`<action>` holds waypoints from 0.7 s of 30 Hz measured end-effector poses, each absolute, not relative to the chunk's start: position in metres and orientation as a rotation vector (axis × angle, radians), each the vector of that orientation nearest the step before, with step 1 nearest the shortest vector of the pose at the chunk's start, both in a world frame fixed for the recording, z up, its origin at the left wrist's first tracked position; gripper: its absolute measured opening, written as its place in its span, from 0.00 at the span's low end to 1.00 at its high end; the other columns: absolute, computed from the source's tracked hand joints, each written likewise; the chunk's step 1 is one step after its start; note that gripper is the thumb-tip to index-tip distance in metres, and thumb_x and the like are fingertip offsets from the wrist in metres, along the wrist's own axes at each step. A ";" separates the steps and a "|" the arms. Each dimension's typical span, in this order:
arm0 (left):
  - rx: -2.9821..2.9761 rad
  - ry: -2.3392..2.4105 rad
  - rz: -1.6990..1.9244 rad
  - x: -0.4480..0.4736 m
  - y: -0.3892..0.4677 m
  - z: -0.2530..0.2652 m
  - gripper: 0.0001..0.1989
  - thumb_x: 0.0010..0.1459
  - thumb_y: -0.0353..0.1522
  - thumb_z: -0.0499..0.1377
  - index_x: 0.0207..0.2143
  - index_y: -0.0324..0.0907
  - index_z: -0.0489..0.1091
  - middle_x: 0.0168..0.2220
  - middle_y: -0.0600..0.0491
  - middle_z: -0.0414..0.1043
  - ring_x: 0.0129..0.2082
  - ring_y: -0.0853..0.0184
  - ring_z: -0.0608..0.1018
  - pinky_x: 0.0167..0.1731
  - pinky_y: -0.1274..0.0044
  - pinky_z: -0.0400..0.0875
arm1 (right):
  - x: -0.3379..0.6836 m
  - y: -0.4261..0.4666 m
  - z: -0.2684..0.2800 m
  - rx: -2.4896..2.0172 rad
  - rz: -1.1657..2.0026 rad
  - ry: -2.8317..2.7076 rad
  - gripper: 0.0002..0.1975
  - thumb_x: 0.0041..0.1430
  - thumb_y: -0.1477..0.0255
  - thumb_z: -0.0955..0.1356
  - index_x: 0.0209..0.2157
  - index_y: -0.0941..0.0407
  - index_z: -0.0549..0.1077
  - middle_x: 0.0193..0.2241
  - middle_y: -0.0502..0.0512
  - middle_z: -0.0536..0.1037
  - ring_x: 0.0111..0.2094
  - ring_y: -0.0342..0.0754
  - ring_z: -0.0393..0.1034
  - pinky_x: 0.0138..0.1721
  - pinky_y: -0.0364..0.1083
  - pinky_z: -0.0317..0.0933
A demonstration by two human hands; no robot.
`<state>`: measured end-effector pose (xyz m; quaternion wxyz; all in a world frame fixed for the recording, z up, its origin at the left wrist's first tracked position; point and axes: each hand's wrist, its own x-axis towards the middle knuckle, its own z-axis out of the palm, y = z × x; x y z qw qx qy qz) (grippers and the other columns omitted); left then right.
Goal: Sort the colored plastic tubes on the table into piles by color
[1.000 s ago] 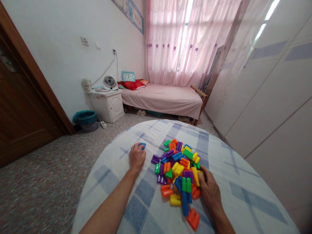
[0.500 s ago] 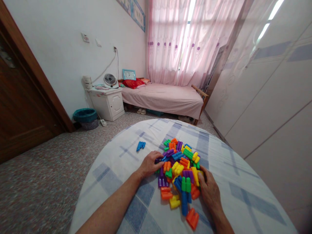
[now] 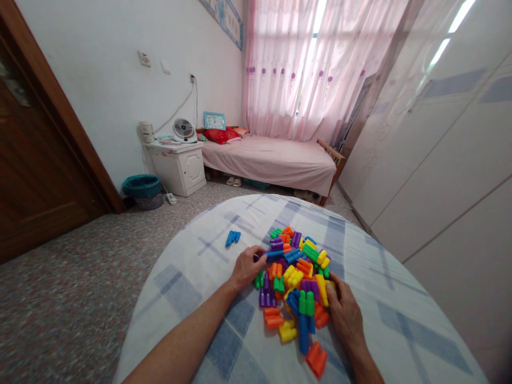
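A heap of bullet-shaped plastic building blocks (image 3: 294,277) in blue, green, orange, yellow and purple lies on the cloth-covered table. At its left edge my left hand (image 3: 248,268) is closed, thumb and fingertips pinching the end of a blue block (image 3: 275,256). My right hand (image 3: 346,309) rests against the right side, thumb and fingers apart and curved round the edge near a yellow block (image 3: 321,289); some of its fingers are hidden. Apart from the heap, beyond my left hand, sits another blue block (image 3: 232,238).
The round table carries a checked cloth (image 3: 188,314). Beyond it stand a bed (image 3: 272,157), a white cabinet (image 3: 176,170) with a fan (image 3: 184,129), and a bin (image 3: 142,186). A white wardrobe (image 3: 440,144) lines the right side.
My left hand has drawn back slightly to the left and its fingertips now grip the blue block's end. Green blocks beside it are more exposed. My right hand has hardly moved.
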<state>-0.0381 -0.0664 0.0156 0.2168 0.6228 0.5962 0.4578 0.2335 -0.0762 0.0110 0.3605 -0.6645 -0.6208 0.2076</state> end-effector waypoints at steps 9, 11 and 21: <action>1.264 1.447 1.491 -0.048 -0.065 0.023 0.11 0.53 0.39 0.54 0.29 0.40 0.68 0.21 0.59 0.63 0.19 0.73 0.65 0.19 0.82 0.60 | 0.235 -0.075 0.010 -1.691 0.517 -1.589 0.28 0.54 0.58 0.56 0.50 0.59 0.69 0.50 0.61 0.72 0.50 0.56 0.66 0.51 0.53 0.58; 1.255 1.470 1.534 -0.050 -0.064 0.024 0.12 0.53 0.39 0.54 0.25 0.40 0.67 0.20 0.60 0.61 0.19 0.73 0.64 0.19 0.82 0.59 | 0.235 -0.075 0.010 -1.692 0.516 -1.587 0.27 0.55 0.58 0.56 0.50 0.58 0.69 0.50 0.61 0.72 0.50 0.56 0.66 0.51 0.53 0.58; 1.250 1.467 1.539 -0.053 -0.061 0.021 0.17 0.57 0.45 0.51 0.25 0.41 0.65 0.17 0.61 0.57 0.17 0.73 0.61 0.18 0.81 0.56 | 0.235 -0.075 0.008 -1.660 0.508 -1.592 0.27 0.55 0.59 0.57 0.50 0.58 0.69 0.49 0.60 0.72 0.50 0.55 0.66 0.51 0.54 0.58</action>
